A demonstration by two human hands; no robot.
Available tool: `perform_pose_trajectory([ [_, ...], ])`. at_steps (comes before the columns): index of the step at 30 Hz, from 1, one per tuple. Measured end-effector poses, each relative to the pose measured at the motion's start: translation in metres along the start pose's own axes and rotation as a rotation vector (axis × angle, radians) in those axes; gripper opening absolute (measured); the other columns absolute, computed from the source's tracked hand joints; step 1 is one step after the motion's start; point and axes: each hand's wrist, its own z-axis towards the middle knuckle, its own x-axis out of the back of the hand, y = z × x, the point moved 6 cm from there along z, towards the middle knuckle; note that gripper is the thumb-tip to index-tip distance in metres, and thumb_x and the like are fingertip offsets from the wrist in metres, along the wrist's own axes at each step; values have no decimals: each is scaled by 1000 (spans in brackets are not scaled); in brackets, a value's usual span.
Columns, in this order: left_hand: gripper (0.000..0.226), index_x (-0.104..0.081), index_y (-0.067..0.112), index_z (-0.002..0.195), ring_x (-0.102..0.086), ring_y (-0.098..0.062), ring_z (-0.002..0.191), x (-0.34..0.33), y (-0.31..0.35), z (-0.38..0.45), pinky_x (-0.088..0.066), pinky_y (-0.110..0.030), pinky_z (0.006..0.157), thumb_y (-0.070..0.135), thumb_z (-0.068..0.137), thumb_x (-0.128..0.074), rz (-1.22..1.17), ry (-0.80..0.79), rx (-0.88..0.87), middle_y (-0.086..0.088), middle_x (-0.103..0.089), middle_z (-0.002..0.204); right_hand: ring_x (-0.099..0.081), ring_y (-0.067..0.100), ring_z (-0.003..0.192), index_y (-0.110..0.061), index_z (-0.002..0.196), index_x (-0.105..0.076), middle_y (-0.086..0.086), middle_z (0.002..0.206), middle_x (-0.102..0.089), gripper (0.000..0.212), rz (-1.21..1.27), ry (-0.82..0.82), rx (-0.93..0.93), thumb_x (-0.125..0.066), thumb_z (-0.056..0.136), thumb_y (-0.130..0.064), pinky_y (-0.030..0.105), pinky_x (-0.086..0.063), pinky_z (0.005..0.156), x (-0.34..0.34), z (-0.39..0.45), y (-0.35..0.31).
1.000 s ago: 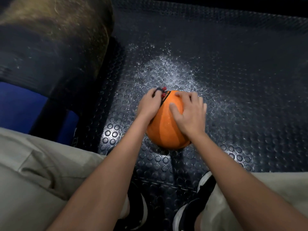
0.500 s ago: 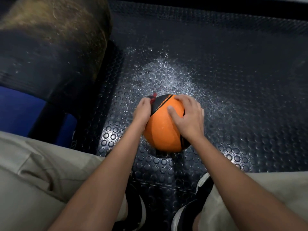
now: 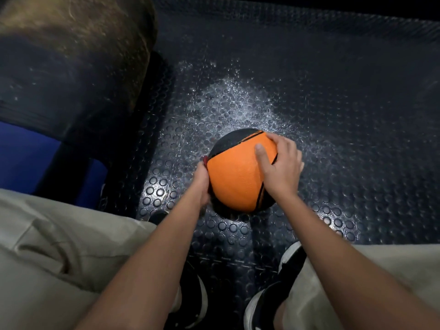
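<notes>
While right hand grips, ball under fingers

One ball, one left grip, one right grip, two shoes

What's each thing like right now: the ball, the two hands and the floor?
ball: seems to rest on the floor, held between both hands, orange side up.
left hand: against the ball's left side, holding a small red thing.
red thing: poking out above the left hand, touching the ball.
right hand: curled over the ball's upper right.
floor: splashed with white droplets beyond the ball.
</notes>
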Motion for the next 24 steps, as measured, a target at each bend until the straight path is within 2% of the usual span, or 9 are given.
perform_pose_trajectory([
  [2,55,-66,13,117,-68,-30,101,-11,19,3,-56,-47,87,52,104,-28,-9,52,-79,-16,-73,111,-40,16,128,-39,134,-54,-10,136,-47,52,2,35,-57,-45,93,-69,46,-28,110,0,-1,2],
  [5,43,-64,20,115,-63,-24,88,-28,64,0,-55,-50,90,46,105,-31,238,78,-320,-14,-70,105,-40,18,127,-36,133,-55,-8,135,-48,52,0,75,-130,-49,92,-67,48,-28,111,0,-1,4],
  [8,35,-64,34,126,-60,-11,99,-59,104,-23,-49,-36,87,44,104,-38,596,46,-614,8,-67,116,-40,20,124,-34,129,-55,-6,129,-48,52,4,58,-128,-50,91,-68,48,-28,110,1,1,5],
  [10,35,-62,38,132,-54,-7,108,-67,110,-28,-42,-32,89,45,103,-43,673,36,-698,12,-62,127,-40,20,122,-35,126,-55,-6,124,-45,52,7,31,-130,-50,88,-70,48,-27,110,1,4,9],
  [12,33,-64,43,122,-59,-11,106,-52,98,-19,-46,-37,95,52,102,-39,569,43,-640,12,-67,119,-38,18,121,-37,125,-54,-8,120,-41,52,16,22,-130,-51,87,-72,48,-26,109,2,4,11],
  [15,49,-66,29,111,-68,-26,97,-19,64,-3,-55,-53,94,59,102,-29,323,20,-367,-10,-73,106,-33,11,114,-39,125,-52,-11,116,-37,53,13,21,-101,-49,86,-76,46,-27,108,0,1,5],
  [18,56,-66,16,108,-69,-26,87,-3,41,-4,-58,-41,77,56,104,-26,138,-3,-177,-13,-74,102,-35,13,113,-40,125,-51,-11,115,-36,54,-8,-6,-40,-50,85,-76,43,-29,106,-3,-4,-5],
  [21,44,-66,19,112,-70,-28,93,-10,59,-9,-58,-41,81,50,104,-35,171,2,-221,-7,-74,105,-38,16,112,-41,123,-52,-8,114,-37,53,-78,-43,-30,-53,83,-77,44,-30,106,-2,4,-15],
  [24,35,-67,33,112,-66,-21,102,-36,96,-16,-52,-43,92,56,96,-46,481,-17,-432,7,-71,109,-38,18,109,-42,119,-53,-5,111,-38,51,-142,-62,-21,-53,82,-77,42,-33,102,-3,13,-20],
])
